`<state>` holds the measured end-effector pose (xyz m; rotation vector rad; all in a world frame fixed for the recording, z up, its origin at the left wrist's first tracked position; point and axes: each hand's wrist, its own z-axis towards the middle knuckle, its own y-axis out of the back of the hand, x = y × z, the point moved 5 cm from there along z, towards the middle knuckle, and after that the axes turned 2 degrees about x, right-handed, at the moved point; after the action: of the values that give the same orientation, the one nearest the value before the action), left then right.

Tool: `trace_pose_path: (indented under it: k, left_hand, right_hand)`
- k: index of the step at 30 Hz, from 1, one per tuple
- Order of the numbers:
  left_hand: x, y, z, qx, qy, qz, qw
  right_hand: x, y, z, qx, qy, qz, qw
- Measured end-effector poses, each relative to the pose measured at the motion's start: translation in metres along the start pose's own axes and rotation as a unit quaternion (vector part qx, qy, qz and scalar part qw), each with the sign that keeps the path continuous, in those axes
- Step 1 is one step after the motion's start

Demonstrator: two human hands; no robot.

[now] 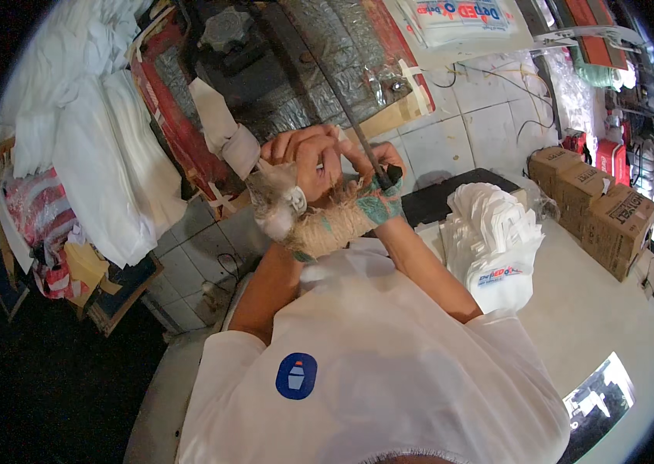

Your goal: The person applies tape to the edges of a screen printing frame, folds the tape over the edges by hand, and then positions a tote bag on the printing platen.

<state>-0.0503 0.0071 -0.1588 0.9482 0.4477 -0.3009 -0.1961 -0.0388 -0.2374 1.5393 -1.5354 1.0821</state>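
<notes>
Both my hands are close together at the middle, on the far side of a thick bar wrapped in frayed brown twine (335, 230) with green cloth at its right end. My left hand (313, 161) has its fingers curled; what they hold, if anything, is hidden. My right hand (363, 161) is bent around beside a thin dark rod (342, 100), its fingertips partly covered by the rod and bar. A bundle of clear plastic and pale wrapping (271, 207) sits at the bar's left end. Beyond it a white-wrapped arm (223, 127) slants up and left.
Behind lies a red-edged frame (165, 116) with a silvery sheet and a dark knob (225, 29). White bags (118, 170) hang in piles at left. Printed white bags (493, 240) lie on the pale table (567, 309), near cardboard boxes (613, 224). A glossy dark panel (601, 402) sits lower right.
</notes>
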Motion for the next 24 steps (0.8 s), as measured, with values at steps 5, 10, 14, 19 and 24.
trace_pose_path:
  k: [5, 10, 14, 19, 24]
  left_hand:
    - [-0.001, 0.000, 0.007, -0.041, 0.009, 0.004, 0.999]
    - [0.000, -0.004, 0.005, -0.021, -0.009, 0.010, 1.000]
    - [0.010, -0.013, -0.002, -0.055, 0.013, -0.024, 0.998]
    - [0.008, -0.013, -0.003, -0.064, 0.020, -0.032, 0.997]
    - [-0.011, 0.010, 0.019, -0.068, 0.069, 0.038, 0.995]
  right_hand:
    - [-0.015, 0.003, 0.013, 0.044, 0.010, 0.010, 0.999]
    - [-0.017, 0.003, 0.017, 0.070, -0.030, 0.070, 0.995]
    - [-0.014, 0.000, 0.017, 0.077, -0.061, 0.066, 0.993]
    - [-0.024, 0.001, 0.021, 0.054, -0.039, 0.050, 0.997]
    - [-0.025, -0.002, 0.015, 0.079, -0.070, 0.042, 0.994]
